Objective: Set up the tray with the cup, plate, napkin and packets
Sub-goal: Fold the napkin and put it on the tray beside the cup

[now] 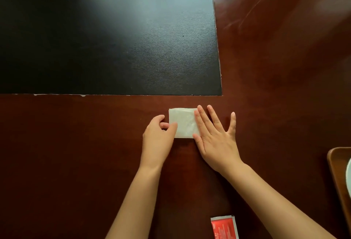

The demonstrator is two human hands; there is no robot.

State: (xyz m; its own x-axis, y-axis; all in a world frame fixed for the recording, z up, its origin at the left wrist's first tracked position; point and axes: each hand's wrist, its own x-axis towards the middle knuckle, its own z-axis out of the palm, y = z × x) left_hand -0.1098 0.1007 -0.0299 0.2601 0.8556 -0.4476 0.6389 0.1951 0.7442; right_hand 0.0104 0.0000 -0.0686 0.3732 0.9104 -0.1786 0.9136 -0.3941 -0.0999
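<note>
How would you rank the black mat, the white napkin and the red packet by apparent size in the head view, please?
1. black mat, by far the largest.
2. white napkin, partly under both hands.
3. red packet, cut off by the frame edge and nearer the camera, so its rank against the napkin is unsure.

Head camera looking steeply down
It is sitting close above the worktop [76,162], facing 12 o'clock, with forearms entering from 6 o'clock.
</note>
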